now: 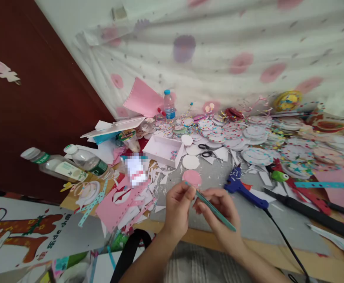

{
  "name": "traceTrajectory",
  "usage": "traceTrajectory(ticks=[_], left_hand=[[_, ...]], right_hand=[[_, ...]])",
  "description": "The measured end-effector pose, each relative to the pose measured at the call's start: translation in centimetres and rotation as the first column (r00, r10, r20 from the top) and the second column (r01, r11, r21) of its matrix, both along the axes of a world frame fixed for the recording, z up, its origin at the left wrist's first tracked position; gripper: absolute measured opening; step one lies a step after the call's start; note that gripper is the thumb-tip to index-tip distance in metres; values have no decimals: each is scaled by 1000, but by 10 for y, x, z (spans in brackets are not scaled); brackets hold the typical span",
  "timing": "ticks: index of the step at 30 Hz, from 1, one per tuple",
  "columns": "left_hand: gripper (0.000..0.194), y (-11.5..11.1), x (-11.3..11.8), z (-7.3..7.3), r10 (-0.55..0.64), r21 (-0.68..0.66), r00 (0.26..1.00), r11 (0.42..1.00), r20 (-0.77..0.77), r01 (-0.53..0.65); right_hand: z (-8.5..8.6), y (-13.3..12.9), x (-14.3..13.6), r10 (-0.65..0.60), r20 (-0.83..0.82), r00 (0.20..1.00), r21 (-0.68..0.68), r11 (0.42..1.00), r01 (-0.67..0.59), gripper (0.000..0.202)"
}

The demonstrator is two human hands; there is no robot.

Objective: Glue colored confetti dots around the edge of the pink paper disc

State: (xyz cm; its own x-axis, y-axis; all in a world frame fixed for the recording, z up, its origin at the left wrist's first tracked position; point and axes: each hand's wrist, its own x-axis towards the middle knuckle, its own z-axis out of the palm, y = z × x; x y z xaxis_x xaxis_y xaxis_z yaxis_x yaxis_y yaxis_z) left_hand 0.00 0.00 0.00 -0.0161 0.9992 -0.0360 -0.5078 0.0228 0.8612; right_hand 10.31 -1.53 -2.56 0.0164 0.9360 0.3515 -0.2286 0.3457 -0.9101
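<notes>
A slim teal tool (216, 212), shaped like a pen or closed tweezers, lies slantwise in my right hand (223, 210), with its thick end toward me. My left hand (178, 206) is pinched close to the tool's narrow end. Anything between those fingertips is too small or hidden to name. Just beyond the fingertips is a pink paper disc (191, 178) on the grey mat (219, 173). Behind it lies a white paper disc (191, 162). To the right of my right hand rests a blue glue gun (245, 188) with a black cord.
A white box (161, 151) holds small bits. Black-handled scissors (205, 151) lie beyond. Paper scraps (142, 196), a lit phone (136, 171) and plastic bottles (86, 160) crowd the left. Stacks of decorated discs (256, 155) line the back. A long black tool (301, 206) lies right.
</notes>
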Motion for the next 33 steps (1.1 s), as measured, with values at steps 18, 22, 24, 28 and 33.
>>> traceTrajectory(ticks=[18,22,24,28,33], left_hand=[[20,89,-18,-10,52,344,753,908,-656,238],[52,100,-38,-28,75,349,526,825,-847,445],[71,103,-41,-37,14,284,446,789,-895,545],[81,106,-39,-54,-70,193,369,754,-927,628],[61,107,-39,-66,-116,158,393,785,-912,599]], right_hand=[[-3,67,64,-374,207,904,216,919,331,16],[-6,62,76,-427,459,780,365,890,272,26],[-5,62,78,-427,544,722,425,882,202,27],[-2,70,79,-360,700,616,467,884,-14,24],[-3,74,84,-295,773,561,447,882,-152,20]])
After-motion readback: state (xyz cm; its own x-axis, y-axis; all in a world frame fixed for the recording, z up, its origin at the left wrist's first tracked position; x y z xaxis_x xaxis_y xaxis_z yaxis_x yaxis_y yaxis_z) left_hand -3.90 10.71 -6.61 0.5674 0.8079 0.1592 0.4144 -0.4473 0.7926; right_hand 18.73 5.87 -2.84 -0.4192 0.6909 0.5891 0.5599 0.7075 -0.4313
